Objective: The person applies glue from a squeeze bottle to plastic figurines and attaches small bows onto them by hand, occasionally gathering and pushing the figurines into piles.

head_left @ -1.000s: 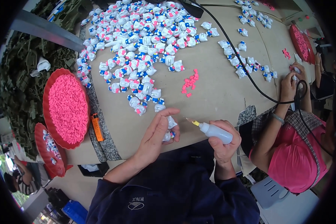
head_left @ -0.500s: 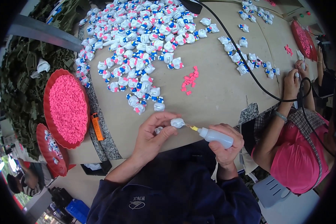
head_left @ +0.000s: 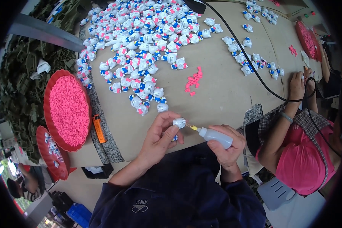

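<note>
Figurine heap (head_left: 147, 38) ahead | cable (head_left: 287, 101) rightward | left grip (head_left: 159, 133) pinches figurine (head_left: 179, 122) | right grip (head_left: 231, 146) clasps bottle (head_left: 217, 138)

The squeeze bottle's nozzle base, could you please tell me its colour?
The nozzle base is yellow, seen best in the head view.

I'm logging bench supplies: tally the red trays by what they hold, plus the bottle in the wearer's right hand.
Red trays with pink pieces: 2
Red tray with figurines: 1
Squeeze bottle in right hand: 1
Total: 4
</note>
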Motion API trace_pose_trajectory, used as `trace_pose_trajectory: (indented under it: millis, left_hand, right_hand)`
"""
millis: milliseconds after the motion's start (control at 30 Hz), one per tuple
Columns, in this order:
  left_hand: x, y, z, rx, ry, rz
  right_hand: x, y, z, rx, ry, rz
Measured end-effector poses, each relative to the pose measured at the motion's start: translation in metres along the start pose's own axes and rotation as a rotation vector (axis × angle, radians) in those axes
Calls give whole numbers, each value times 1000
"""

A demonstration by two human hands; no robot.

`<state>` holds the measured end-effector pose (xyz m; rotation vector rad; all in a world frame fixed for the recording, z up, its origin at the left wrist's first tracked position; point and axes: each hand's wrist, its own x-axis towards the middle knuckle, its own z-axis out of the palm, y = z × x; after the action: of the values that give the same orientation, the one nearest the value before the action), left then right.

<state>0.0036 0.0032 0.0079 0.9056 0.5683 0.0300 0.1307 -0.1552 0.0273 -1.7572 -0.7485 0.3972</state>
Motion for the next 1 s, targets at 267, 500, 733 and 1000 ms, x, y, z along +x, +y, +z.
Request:
trace_pose_trajectory:
  millis: [267,500,733,1000]
  left_hand:
    - [1,1,0,-2,6,-23]
    - [1,1,0,-1,8,-25]
    - [2,0,0,1,7,-29]
    - [2,0,0,-5,4,-26]
  right_hand:
    - [0,0,2,12,-15,3]
    - [1,1,3,-1,-9,-15]
    - [1,2,1,6,-2,-9]
    - [5,3,-1,-14,-58,-94]
